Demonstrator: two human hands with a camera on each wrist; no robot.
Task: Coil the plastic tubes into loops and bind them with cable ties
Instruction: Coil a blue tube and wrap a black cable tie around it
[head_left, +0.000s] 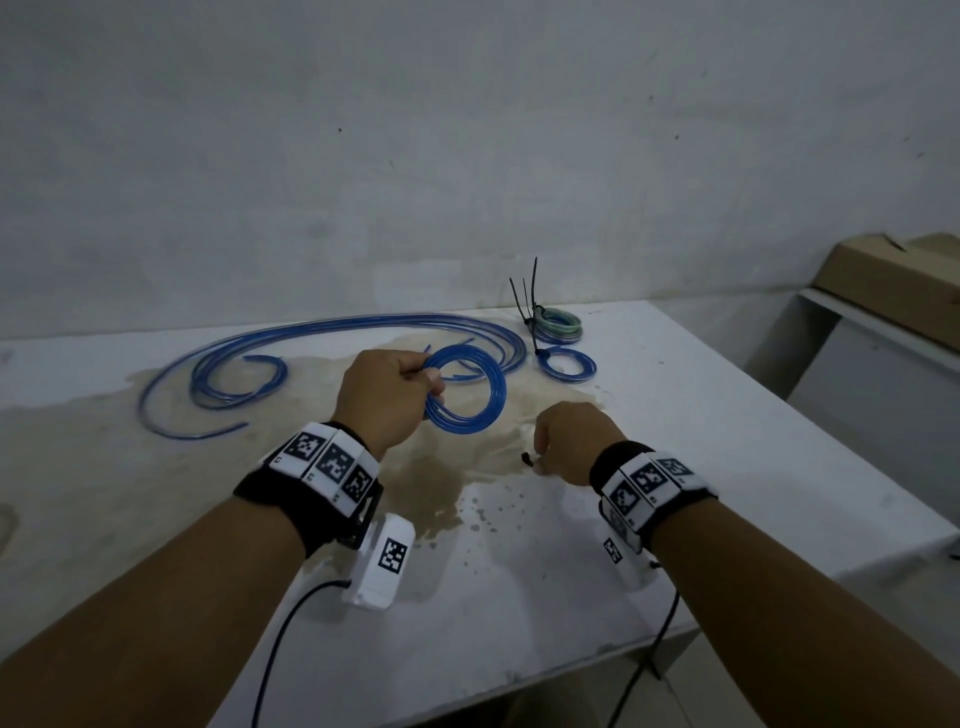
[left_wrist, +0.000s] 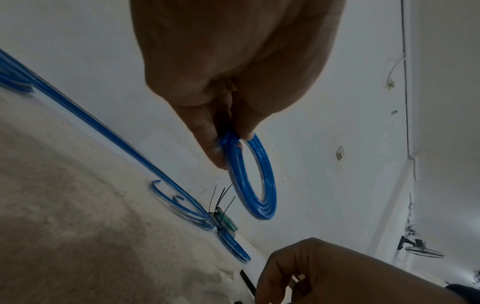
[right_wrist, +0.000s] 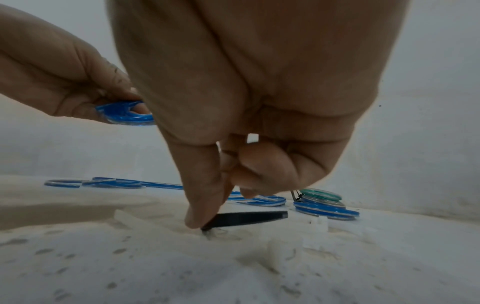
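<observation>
Left hand grip is pinching the blue tube coil, holding it above the worktop; right hand grip is pinching a black cable tie lying on the worktop.

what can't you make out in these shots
- Head view: the right hand hides most of the black tie it pinches.
- Left wrist view: the bottom edge cuts the tie off.
- Right wrist view: the right hand covers most of the blue coil that the left hand holds.
</observation>
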